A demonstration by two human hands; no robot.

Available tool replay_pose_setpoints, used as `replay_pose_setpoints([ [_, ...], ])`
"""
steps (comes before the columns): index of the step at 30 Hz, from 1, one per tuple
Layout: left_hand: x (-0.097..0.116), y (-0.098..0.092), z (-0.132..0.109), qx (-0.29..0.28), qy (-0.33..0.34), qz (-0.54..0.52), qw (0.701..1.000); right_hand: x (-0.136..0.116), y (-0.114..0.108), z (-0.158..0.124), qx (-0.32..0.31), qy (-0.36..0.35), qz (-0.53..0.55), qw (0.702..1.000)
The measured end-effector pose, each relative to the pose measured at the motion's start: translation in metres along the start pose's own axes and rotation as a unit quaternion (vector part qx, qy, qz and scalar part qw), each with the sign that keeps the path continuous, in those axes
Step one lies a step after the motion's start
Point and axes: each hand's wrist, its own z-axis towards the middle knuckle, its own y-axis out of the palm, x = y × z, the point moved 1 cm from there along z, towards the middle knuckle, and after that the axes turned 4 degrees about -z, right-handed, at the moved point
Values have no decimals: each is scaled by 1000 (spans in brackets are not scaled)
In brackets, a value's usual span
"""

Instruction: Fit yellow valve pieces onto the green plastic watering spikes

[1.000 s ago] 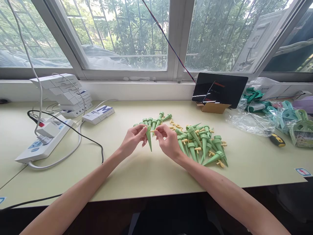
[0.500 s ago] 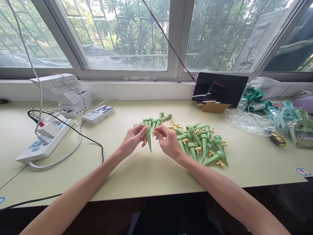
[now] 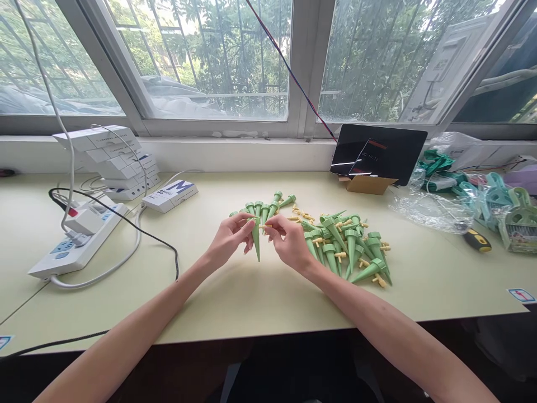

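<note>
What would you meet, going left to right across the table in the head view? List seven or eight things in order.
White power strip, white box, left hand, held green spike, yellow piece, right hand, heap of green spikes, yellow-and-black handle.

green spike [image 3: 257, 243]: upper end partly covered by the left hand [image 3: 230, 235]. yellow fitting [image 3: 263, 226]: rear end hidden in the right hand [image 3: 290, 240]; contact with the green spike too small to verify. rear spikes [image 3: 265, 208]: partly blocked by the left hand. spike heap [image 3: 351, 240]: overlapping, count not determinable. stacked boxes [image 3: 111, 152]: print too small to read. purple item [image 3: 522, 180]: cut off by the right edge.
</note>
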Motion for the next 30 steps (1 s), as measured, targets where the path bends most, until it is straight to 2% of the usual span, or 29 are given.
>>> replay_pose_setpoints([
  [3, -2, 0, 1, -8, -9, -12, 1000, 1, 0, 0, 0, -4, -3, 1000],
  [11, 9, 5, -2, 12, 35, 60, 997, 2, 0, 1, -4, 38, 25, 999],
  [19, 11, 6, -2, -6, -1, 49, 999, 1, -1, 0, -11, 14, 8, 1000],
  [30, 0, 4, 0, 8, 40, 52, 998, 3, -2, 2, -2, 42, 12, 999],
])
